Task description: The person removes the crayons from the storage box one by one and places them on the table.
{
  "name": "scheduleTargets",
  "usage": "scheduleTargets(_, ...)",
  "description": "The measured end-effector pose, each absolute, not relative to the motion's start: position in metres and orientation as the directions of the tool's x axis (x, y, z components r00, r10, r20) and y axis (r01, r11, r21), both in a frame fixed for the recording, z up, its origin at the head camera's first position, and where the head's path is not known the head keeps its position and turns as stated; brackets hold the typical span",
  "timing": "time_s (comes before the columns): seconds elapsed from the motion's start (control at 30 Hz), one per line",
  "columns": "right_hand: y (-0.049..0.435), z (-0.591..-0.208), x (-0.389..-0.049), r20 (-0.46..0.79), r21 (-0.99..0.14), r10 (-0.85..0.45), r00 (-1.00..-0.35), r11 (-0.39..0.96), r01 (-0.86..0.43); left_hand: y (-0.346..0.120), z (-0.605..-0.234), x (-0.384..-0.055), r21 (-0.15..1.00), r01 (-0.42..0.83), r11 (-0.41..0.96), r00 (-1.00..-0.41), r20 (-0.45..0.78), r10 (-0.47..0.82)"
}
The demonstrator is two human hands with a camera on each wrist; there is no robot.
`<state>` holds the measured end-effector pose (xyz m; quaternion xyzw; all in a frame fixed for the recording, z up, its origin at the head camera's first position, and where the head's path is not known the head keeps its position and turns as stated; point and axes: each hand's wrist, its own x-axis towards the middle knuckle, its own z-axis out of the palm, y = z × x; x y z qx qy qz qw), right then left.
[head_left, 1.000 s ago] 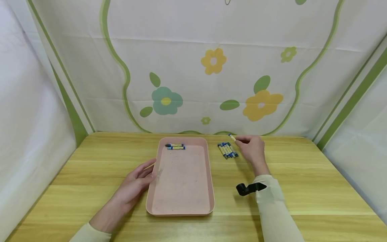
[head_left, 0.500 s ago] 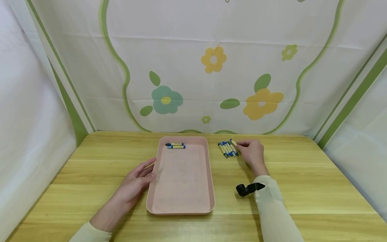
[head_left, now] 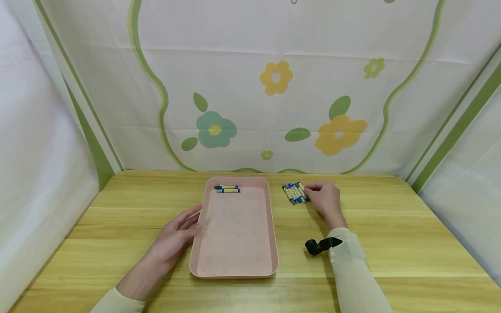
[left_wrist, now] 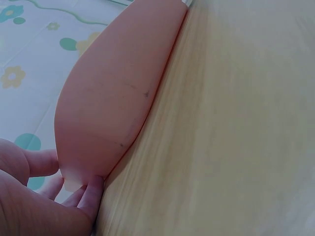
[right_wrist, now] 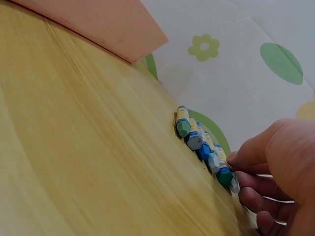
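My right hand (head_left: 324,198) holds a crayon at the right end of a row of crayons (head_left: 292,193) on the table. In the right wrist view, thumb and fingertips meet around that last crayon, whose pale tip (right_wrist: 235,186) shows beside a green-tipped crayon (right_wrist: 224,177). The crayons have yellow labels with blue bands and lie side by side. On the left, my left hand (head_left: 178,237) rests its fingers, fairly straight, against the outer wall of a pink tray (head_left: 235,243). Two more crayons (head_left: 228,189) lie in the tray's far left part, one above the other.
A wooden table (head_left: 407,243) carries everything. Behind it hangs a white curtain (head_left: 250,100) printed with flowers, with more white cloth on both sides. A black strap piece (head_left: 322,246) sticks out from my right sleeve (head_left: 354,265).
My right hand has lowered its crayon from above the row down to the row's right end. The left hand and tray have stayed in place.
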<state>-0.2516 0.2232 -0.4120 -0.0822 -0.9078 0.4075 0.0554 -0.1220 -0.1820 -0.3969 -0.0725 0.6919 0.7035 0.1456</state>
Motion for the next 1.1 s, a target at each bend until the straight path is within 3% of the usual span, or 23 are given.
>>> scheduleTargets(1.1, 0.223, -0.402, -0.248, 0.012, -0.784, 0.153, -0.988, 0.615, 0.086, -0.182, -0.398, -0.121, 0.956, -0.294, -0.002, -0.951, -0.292, 0.106)
